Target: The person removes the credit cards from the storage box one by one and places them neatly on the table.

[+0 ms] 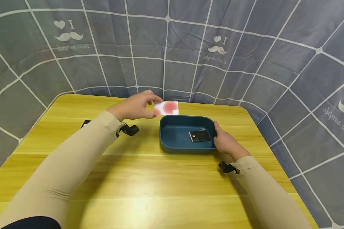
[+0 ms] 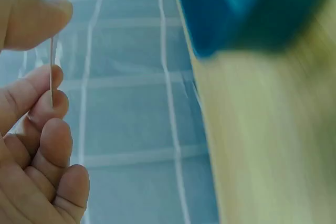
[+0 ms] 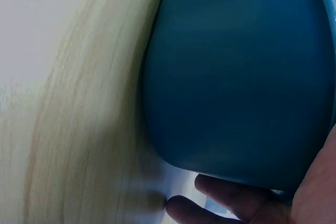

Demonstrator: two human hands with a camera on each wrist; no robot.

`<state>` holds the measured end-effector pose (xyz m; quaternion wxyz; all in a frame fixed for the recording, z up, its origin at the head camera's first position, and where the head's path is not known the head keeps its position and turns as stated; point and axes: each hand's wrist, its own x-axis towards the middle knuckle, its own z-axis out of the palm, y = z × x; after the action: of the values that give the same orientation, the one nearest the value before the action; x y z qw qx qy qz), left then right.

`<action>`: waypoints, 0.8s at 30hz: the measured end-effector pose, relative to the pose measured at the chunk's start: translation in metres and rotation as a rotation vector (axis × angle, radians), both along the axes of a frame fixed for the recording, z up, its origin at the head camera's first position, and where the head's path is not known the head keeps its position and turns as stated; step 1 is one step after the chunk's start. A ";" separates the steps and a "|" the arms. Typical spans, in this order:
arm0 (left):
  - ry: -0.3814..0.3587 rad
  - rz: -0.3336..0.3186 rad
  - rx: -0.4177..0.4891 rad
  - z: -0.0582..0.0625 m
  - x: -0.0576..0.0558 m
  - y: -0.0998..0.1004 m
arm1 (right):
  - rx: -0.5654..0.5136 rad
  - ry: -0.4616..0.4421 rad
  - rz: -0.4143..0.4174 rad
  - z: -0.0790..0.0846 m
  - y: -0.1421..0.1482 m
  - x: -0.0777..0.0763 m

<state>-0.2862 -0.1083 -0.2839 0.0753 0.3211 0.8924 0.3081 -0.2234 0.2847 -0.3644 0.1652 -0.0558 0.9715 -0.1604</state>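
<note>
My left hand (image 1: pixel 137 105) pinches a white card with pink and red circles (image 1: pixel 170 108) between thumb and fingers, held just beyond the back left corner of a dark blue box. Seen edge-on in the left wrist view, the card (image 2: pixel 52 80) is a thin line between thumb and fingertips. The right hand (image 1: pixel 227 141) grips the right end of the open-topped box (image 1: pixel 175 150). Its fingers (image 3: pixel 226 190) lie against the end wall in the right wrist view. Inside the box, a black card marked VIP (image 1: pixel 199 136) lies flat toward the right.
A small black item (image 1: pixel 85 123) lies on the wooden table (image 1: pixel 149 181) at the left, mostly hidden by my left forearm. A grey curtain with white grid lines (image 1: pixel 149 38) hangs along the table's far edge and right side.
</note>
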 end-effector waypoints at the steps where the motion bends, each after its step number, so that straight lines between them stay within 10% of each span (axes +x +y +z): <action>1: -0.012 0.019 -0.008 -0.003 0.001 -0.011 | 0.003 0.005 0.002 0.001 0.001 0.000; 11: -0.119 0.102 -0.102 -0.056 -0.005 -0.082 | 0.018 0.021 0.002 0.003 0.005 -0.002; 24: -0.190 0.135 -0.229 -0.097 -0.005 -0.093 | 0.002 0.009 0.000 -0.002 0.001 -0.006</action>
<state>-0.2909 -0.2012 -0.3807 0.1747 0.2190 0.9301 0.2376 -0.2299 0.2857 -0.3665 0.1609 -0.0561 0.9724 -0.1592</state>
